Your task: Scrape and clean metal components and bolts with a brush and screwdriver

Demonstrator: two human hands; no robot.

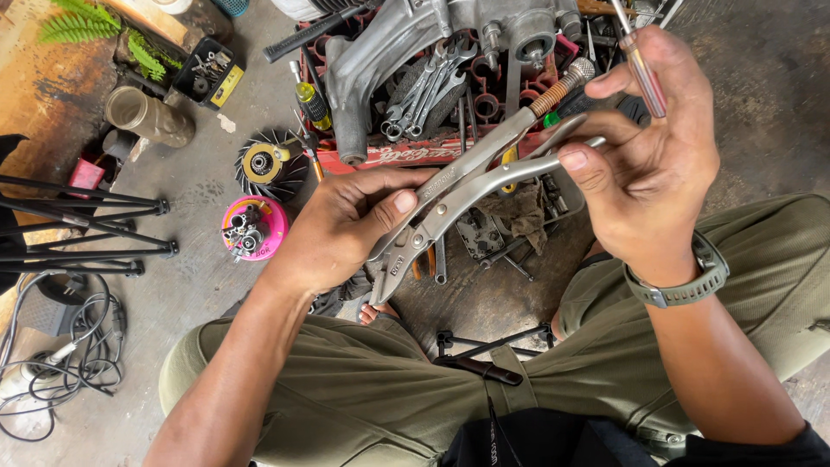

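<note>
Head view: wrenches [425,89] crowd red crate [406,155] behind pliers [471,186].

Red crate [406,156] of spanners [424,91]; metal engine casing [380,43]; finned rotor [270,164]; pink tub [255,227]; black tripod legs [86,216]; coiled cables [60,355].

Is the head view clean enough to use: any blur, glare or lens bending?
Head view: even daylight with soft shadows; mild glare on the pliers held between the left hand and right hand; both are sharp, no motion blur; wide-angle bending at the edges, seen in the legs' curve and the tripod at left.
</note>
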